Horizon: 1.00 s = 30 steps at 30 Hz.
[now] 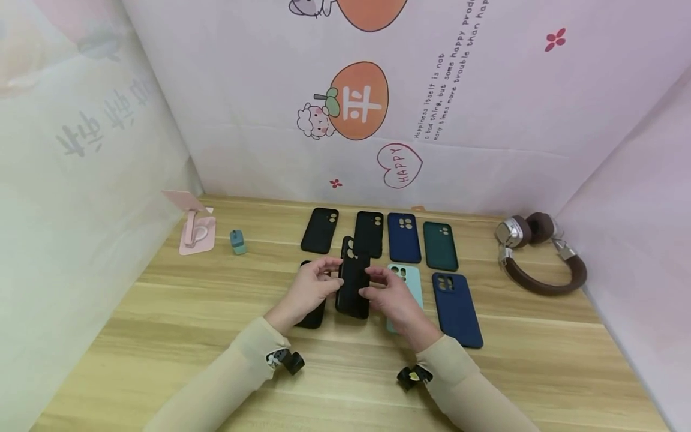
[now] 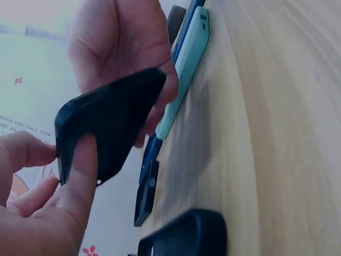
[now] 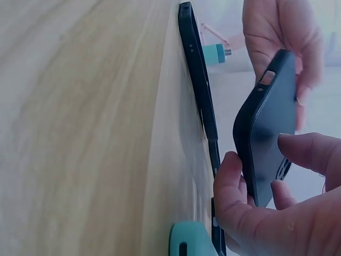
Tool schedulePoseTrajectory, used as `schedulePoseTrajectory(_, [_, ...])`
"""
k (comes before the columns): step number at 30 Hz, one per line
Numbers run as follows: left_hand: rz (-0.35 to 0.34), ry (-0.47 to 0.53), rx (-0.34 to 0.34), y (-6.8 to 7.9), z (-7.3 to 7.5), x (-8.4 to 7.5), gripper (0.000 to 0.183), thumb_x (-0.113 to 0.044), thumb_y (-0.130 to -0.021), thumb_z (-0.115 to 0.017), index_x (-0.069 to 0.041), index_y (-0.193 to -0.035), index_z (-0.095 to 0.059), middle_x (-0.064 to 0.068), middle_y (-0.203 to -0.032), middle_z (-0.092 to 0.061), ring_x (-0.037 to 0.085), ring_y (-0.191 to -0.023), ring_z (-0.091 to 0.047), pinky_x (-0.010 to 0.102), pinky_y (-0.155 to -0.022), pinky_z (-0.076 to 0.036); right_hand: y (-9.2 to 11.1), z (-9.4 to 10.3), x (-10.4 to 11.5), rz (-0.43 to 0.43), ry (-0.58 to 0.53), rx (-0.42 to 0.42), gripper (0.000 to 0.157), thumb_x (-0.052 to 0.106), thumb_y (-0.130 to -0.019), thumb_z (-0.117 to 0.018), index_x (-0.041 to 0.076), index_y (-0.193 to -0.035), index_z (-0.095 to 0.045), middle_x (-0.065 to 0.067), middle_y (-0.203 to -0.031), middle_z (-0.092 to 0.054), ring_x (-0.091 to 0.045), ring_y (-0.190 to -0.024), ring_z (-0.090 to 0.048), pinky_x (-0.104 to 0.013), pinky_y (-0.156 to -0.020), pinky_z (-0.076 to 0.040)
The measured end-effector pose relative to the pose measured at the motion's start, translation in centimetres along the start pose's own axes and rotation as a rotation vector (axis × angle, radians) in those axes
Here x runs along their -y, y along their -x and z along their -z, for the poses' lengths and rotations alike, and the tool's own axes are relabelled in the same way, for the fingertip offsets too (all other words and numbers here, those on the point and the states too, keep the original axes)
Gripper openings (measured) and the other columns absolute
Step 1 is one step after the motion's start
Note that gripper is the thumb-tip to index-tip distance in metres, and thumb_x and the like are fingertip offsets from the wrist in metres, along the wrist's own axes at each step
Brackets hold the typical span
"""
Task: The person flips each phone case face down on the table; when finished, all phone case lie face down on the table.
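pinching the black phone case [image 1: 355, 285] with left hand [image 1: 310, 285] and right hand [image 1: 393, 297] above the table [image 1: 345, 378], left of the mint case [image 1: 414, 283]; best steadied lightly by opposite edges, without flexing.

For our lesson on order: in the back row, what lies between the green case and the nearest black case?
A blue case lies between the green case and black case, in the head view.

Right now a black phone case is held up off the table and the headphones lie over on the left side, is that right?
Not quite: the headphones lie on the right side of the table, as the head view shows. A black phone case is indeed held up off the table.
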State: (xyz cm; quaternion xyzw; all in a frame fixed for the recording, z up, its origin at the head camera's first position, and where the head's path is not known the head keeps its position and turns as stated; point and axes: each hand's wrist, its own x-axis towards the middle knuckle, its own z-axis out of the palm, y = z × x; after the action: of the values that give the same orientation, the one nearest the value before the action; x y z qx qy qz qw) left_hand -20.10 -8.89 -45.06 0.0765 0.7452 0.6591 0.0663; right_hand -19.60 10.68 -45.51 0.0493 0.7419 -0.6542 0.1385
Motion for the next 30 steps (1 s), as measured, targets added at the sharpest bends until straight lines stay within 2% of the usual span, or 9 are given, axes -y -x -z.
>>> schedulePoseTrajectory(5, [0.014,-0.105,0.021,0.1,0.5,0.4,0.042,-0.001,-0.087,-0.068,-0.002,-0.128,-0.062,0.015,-0.123,-0.062,0.028,-0.072,-0.064,0.045,-0.065,-0.055,-0.2,0.6,-0.3,-0.003,-0.002,0.009,0.047,0.0,-0.086,-0.067,0.006,-0.131,-0.054,-0.018,-0.135,-0.048,-0.033,-0.113,-0.057,-0.041,-0.08,-0.053])
schedulePoseTrajectory(12, [0.018,-0.253,0.035,-0.2,0.7,1.4,0.041,-0.008,-0.087,-0.071,-0.001,-0.127,-0.064,0.006,-0.08,-0.072,0.023,-0.068,-0.068,0.029,-0.06,-0.053,-0.2,1.3,-0.2,-0.004,0.014,0.032,0.048,-0.001,-0.088,-0.064,0.003,-0.134,-0.052,-0.022,-0.135,-0.048,-0.033,-0.106,-0.061,-0.043,-0.078,-0.055])
schedulePoseTrajectory(15, [0.012,-0.276,0.035,-0.2,0.7,1.4,0.038,-0.009,-0.087,-0.071,-0.002,-0.123,-0.067,0.003,-0.078,-0.072,0.02,-0.071,-0.068,0.029,-0.06,-0.053,-0.2,1.7,0.0,-0.016,0.008,0.052,0.049,-0.002,-0.089,-0.062,0.002,-0.136,-0.049,-0.022,-0.137,-0.045,-0.033,-0.104,-0.062,-0.045,-0.08,-0.055])
schedulePoseTrajectory(17, [0.006,-0.277,0.043,-0.2,0.7,1.6,0.035,-0.009,-0.087,-0.072,-0.002,-0.121,-0.068,0.004,-0.082,-0.072,0.022,-0.075,-0.069,0.031,-0.063,-0.055,-0.1,2.0,0.1,-0.026,0.011,0.067,0.049,-0.003,-0.091,-0.06,0.002,-0.138,-0.047,-0.022,-0.138,-0.044,-0.033,-0.105,-0.061,-0.045,-0.08,-0.055])
schedulePoseTrajectory(19, [-0.006,-0.293,0.049,-0.2,0.7,1.6,0.033,-0.01,-0.087,-0.071,-0.001,-0.119,-0.069,0.004,-0.083,-0.073,0.023,-0.092,-0.069,0.033,-0.073,-0.056,0.0,2.4,0.2,-0.036,0.021,0.092,0.05,-0.002,-0.092,-0.058,0.001,-0.14,-0.044,-0.023,-0.138,-0.042,-0.035,-0.109,-0.058,-0.045,-0.082,-0.055])
schedulePoseTrajectory(22, [-0.018,-0.269,0.073,-0.2,0.9,1.7,0.032,-0.011,-0.089,-0.071,0.002,-0.118,-0.069,0.006,-0.086,-0.073,0.027,-0.097,-0.069,0.035,-0.076,-0.056,0.2,3.2,0.2,-0.058,0.056,0.126,0.049,0.001,-0.095,-0.054,0.0,-0.142,-0.04,-0.024,-0.138,-0.04,-0.037,-0.115,-0.053,-0.046,-0.083,-0.054])
schedulePoseTrajectory(24, [-0.026,-0.248,0.081,-0.3,1.1,1.6,0.03,-0.011,-0.09,-0.069,0.003,-0.116,-0.068,0.008,-0.087,-0.073,0.026,-0.095,-0.069,0.035,-0.076,-0.056,0.3,3.8,0.2,-0.071,0.065,0.14,0.047,0.003,-0.097,-0.051,0.0,-0.143,-0.038,-0.024,-0.137,-0.04,-0.038,-0.117,-0.05,-0.046,-0.084,-0.053])
schedulePoseTrajectory(26, [-0.022,-0.209,0.087,-0.4,1.5,1.6,0.029,-0.012,-0.091,-0.068,0.004,-0.115,-0.068,0.01,-0.089,-0.072,0.025,-0.078,-0.069,0.035,-0.069,-0.057,0.5,4.4,0.3,-0.074,0.077,0.145,0.046,0.005,-0.098,-0.05,0.0,-0.142,-0.037,-0.023,-0.136,-0.04,-0.037,-0.116,-0.049,-0.046,-0.084,-0.053])
schedulePoseTrajectory(30, [-0.002,-0.143,0.07,-0.5,2.5,1.9,0.025,-0.01,-0.092,-0.067,0.005,-0.112,-0.067,0.015,-0.096,-0.07,0.025,-0.077,-0.069,0.034,-0.071,-0.057,0.6,4.8,0.3,-0.051,0.077,0.162,0.046,0.007,-0.099,-0.05,-0.001,-0.142,-0.038,-0.024,-0.134,-0.042,-0.037,-0.114,-0.049,-0.046,-0.084,-0.053])
